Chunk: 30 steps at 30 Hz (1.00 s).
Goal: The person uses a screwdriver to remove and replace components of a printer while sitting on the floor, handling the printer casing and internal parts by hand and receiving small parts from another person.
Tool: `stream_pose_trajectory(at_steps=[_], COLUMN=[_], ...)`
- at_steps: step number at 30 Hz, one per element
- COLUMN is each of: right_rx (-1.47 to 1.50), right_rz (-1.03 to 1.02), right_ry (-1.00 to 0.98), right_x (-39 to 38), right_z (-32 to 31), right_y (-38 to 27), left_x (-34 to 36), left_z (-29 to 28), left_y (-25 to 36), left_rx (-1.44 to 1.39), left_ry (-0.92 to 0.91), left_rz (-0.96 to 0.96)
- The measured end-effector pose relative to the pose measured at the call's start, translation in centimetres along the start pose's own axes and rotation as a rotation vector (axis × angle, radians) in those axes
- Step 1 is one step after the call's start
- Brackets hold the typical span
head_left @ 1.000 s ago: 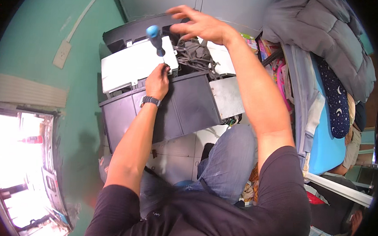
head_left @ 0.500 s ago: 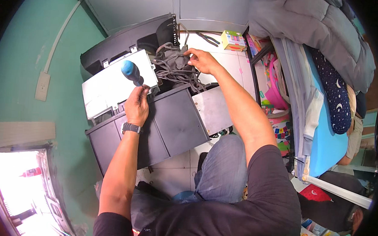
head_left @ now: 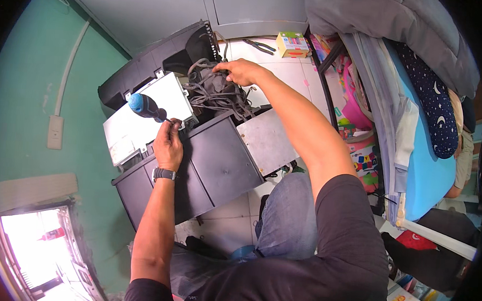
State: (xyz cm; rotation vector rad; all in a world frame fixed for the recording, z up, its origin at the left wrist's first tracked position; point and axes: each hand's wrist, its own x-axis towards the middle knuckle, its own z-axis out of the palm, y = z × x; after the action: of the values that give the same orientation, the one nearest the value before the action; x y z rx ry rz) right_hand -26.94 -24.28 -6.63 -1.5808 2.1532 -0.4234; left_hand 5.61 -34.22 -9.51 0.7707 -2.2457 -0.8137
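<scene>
My left hand (head_left: 169, 145) is closed round the shaft of a screwdriver (head_left: 145, 108), whose blue and dark handle tilts up to the left. It is at the edge of a white metal box (head_left: 161, 103) set in a black appliance housing (head_left: 210, 173), with the screwdriver's tip hidden by my fingers. My right hand (head_left: 242, 73) reaches to a tangle of dark grey cables (head_left: 217, 89) beside the white box. Its index finger stretches over the cables with the thumb apart below; whether it touches them I cannot tell.
Black-handled pliers (head_left: 259, 46) and a small yellow box (head_left: 293, 45) lie on the tiled floor beyond the cables. A bare metal plate (head_left: 266, 141) adjoins the housing. At right stands a bed frame with a grey blanket (head_left: 389, 25); a green wall (head_left: 32, 85) is at left.
The screwdriver's handle has swung over to the left and lower. My right hand has moved slightly left, further over the cables. The whole view has shifted a little.
</scene>
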Motion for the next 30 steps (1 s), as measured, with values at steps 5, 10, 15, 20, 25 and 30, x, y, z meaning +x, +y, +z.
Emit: stream_pose_trajectory(at_steps=[5, 10, 15, 20, 25, 30], right_rx=[0.085, -0.099, -0.353, -0.471, -0.448, -0.203], right_rz=[0.004, -0.056, -0.057, -0.021, 0.013, 0.027], right_ry=[0.032, 0.061, -0.016, -0.149, -0.197, 0.166], right_x=[0.1, -2.1, -3.9, -3.8, -4.1, -4.9], right_z=[0.6, 0.6, 1.9, 2.9, 1.6, 1.6], right_y=[1.3, -2.1, -3.3, -4.3, -5.2, -1.9], left_x=[0.1, -0.1, -0.1, 0.1, 0.1, 0.1], left_z=[0.7, 0.3, 0.6, 0.3, 0.4, 0.2], left_y=[0.1, 0.0, 0.5, 0.7, -0.2, 0.6], left_rx=[-0.046, -0.026, -0.012, -0.003, 0.005, -0.003], left_ry=[0.025, 0.026, 0.016, 0.034, 0.036, 0.048], left_rz=[0.043, 0.061, 0.040, 0.062, 0.069, 0.069])
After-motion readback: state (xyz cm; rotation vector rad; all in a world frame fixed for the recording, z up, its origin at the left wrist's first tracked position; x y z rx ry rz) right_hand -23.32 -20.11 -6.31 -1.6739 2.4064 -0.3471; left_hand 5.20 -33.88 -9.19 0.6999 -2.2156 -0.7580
